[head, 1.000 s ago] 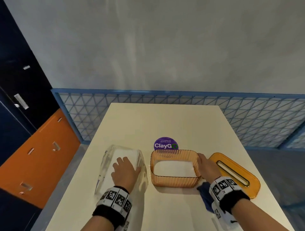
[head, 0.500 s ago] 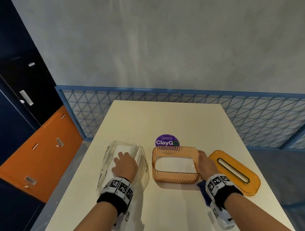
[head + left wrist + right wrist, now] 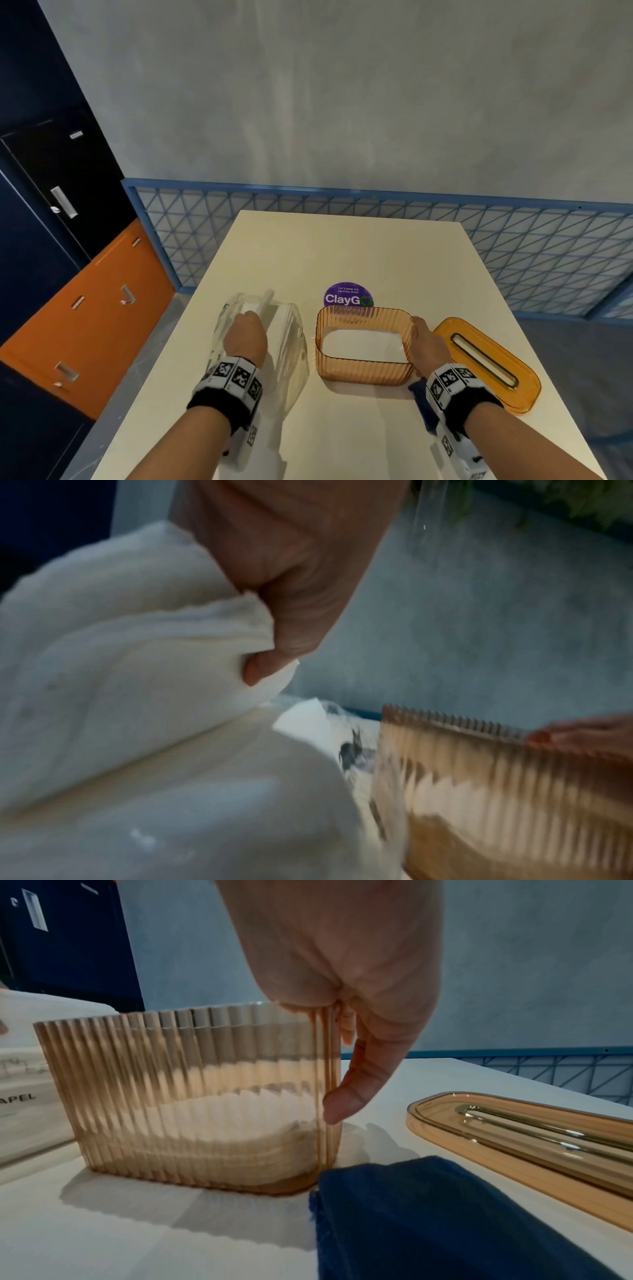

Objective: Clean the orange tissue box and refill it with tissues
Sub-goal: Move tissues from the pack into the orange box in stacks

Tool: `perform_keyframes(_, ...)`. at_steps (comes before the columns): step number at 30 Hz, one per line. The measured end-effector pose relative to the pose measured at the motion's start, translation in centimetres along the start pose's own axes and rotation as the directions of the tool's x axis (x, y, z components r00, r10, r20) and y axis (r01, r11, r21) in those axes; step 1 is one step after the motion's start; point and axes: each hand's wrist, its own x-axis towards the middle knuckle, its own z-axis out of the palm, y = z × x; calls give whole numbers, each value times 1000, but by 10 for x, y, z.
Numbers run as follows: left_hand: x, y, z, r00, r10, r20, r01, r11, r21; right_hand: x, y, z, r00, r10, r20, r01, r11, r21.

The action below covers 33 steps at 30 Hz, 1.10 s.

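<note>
Nearest you, a blue cloth (image 3: 445,1218) touches the orange tissue box (image 3: 364,346), whose right wall your right hand (image 3: 426,346) pinches, lid (image 3: 486,363) just beside; your left hand (image 3: 245,337) pinches white tissues (image 3: 120,656) inside the clear wrapper (image 3: 291,342); beyond, bare table (image 3: 342,253) reaches the far edge.

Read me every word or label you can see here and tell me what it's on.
"ClayGo": purple round sticker on the table.
Small line above it on the sticker: too small to read.
"APEL", cut off at the frame edge: clear tissue pack.
Wristband markers: patterns, no words.
</note>
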Motion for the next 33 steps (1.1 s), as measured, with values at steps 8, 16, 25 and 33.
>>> perform_keyframes(8,-36,-5,-54,889,161,-428,-247,957,-154,-16,-59,-49,982,-153,-110,148,987,-57)
perform_keyframes(16,-57,-5,-35,699,497,-514,-615,784,-79,-57,-181,-55,717,-302,628,-298,681,669)
perform_keyframes(25,-65,-42,-11,982,70,-173,-184,515,-837,-51,-197,-31,814,-429,392,248,866,434)
perform_keyframes(33,-34,-53,-41,994,-22,108,110,97,-989,-57,-203,-24,703,-613,361,313,722,617)
